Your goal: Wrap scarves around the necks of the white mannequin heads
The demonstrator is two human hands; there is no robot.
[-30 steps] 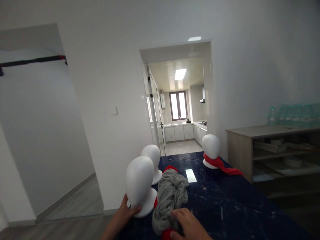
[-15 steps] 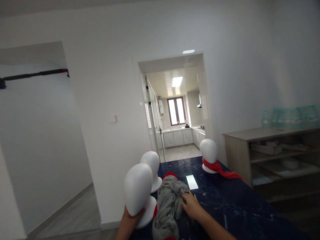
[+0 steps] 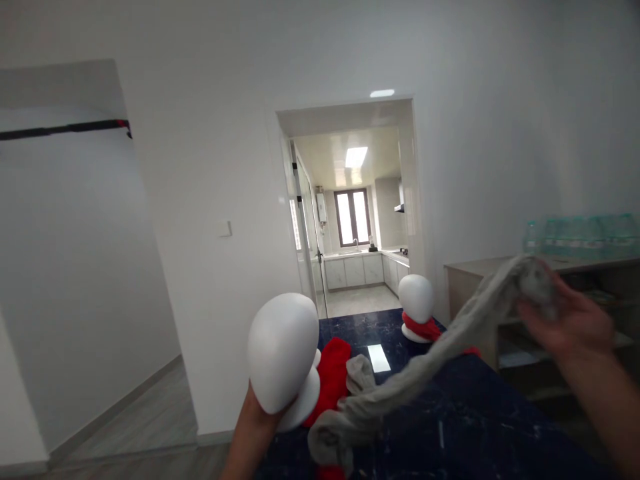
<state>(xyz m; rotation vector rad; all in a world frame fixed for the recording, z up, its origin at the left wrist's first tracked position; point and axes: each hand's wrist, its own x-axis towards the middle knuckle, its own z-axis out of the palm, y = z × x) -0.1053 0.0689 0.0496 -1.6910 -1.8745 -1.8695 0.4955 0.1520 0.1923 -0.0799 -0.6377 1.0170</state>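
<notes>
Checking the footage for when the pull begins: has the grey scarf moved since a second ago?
Yes. The grey scarf lay bunched on the dark table beside the near mannequin head; now the right hand holds one end up toward the shelf unit.

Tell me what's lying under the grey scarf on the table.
Under the grey scarf, a red cloth shows beside the foam head. Its lower part is covered, so its full extent is hidden.

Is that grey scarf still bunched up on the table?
No, stretched out: the right hand holds one end of the grey scarf raised, the other end lying bunched on the dark table.
</notes>
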